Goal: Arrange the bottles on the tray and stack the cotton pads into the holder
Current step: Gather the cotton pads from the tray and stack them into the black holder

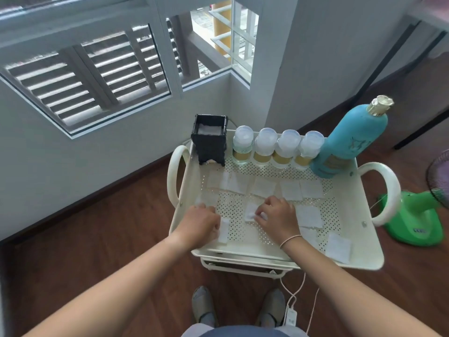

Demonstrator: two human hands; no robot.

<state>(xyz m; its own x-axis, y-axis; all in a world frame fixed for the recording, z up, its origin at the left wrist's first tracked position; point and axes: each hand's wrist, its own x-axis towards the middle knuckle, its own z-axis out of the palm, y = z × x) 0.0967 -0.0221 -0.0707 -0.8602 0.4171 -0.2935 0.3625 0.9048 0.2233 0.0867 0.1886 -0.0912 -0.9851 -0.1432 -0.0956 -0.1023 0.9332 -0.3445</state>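
Standing over a cream tray (364,254) with loop handles, a person works with both bare hands on its perforated floor. Their left hand (200,221) sits at the near-left edge, fingers curled together over a white pad (223,230); whether they actually grip it I cannot tell, since the knuckles hide the tips. Their right hand (277,216) rests near the middle of the tray, fingertips pinched on the right edge of a second pad (250,212), and a thin band circles that wrist. More pads lie flat and loose: a row (263,187) across the middle of the tray, one (309,216) just right of the right hand, another (339,248) in the near-right corner. At the far-left corner stands a black holder (210,144), upright, with white pads showing at its open top. Along the far wall, touching side by side, stand four small bottles (275,150) with clear caps and yellowish liquid. A tall teal bottle (349,142) with a gold cap stands at the far-right corner. On the wood floor to the right sits a green fan base (413,220).
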